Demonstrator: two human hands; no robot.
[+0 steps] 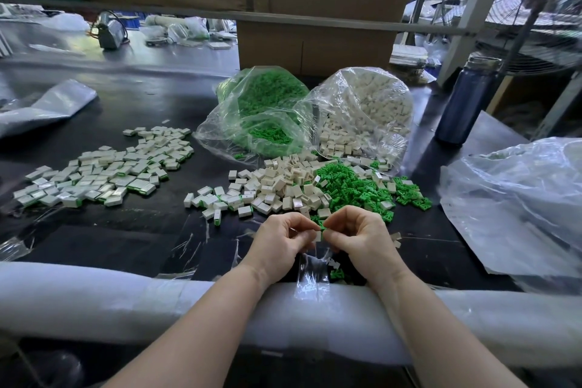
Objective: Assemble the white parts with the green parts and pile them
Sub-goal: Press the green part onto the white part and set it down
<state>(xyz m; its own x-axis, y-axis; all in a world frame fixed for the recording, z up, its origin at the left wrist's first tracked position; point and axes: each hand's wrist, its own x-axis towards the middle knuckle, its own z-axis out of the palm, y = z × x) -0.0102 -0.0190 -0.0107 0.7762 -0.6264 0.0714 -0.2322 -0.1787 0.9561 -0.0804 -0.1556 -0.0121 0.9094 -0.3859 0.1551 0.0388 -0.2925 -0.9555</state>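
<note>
The black worktable [126,239] carried the stock in order of bulk. At the far centre lay the bag of green parts [264,110], with the bag of white parts [365,110] just beside it on the right. In front of the bags the loose white parts [277,183] and the loose green parts [352,186] had spilled into touching heaps. The pile of assembled units [104,170] lay well apart to the left, nearer the left hand than the right.

Both hands were held together at the near centre, directly in front of the loose heaps. The left hand [280,242] had its fingers curled and pinched a small white part [318,236]. The right hand [359,239], also curled, pinched at the same spot, with a green part [322,225] showing at its fingertips, touching the white one. The long axis of the pinched pair could not be determined, as the fingers covered most of it.

Judged step: pressing green into white. The finished unit would then travel leftward to the pile, so the left hand was better placed to deliver it
</note>
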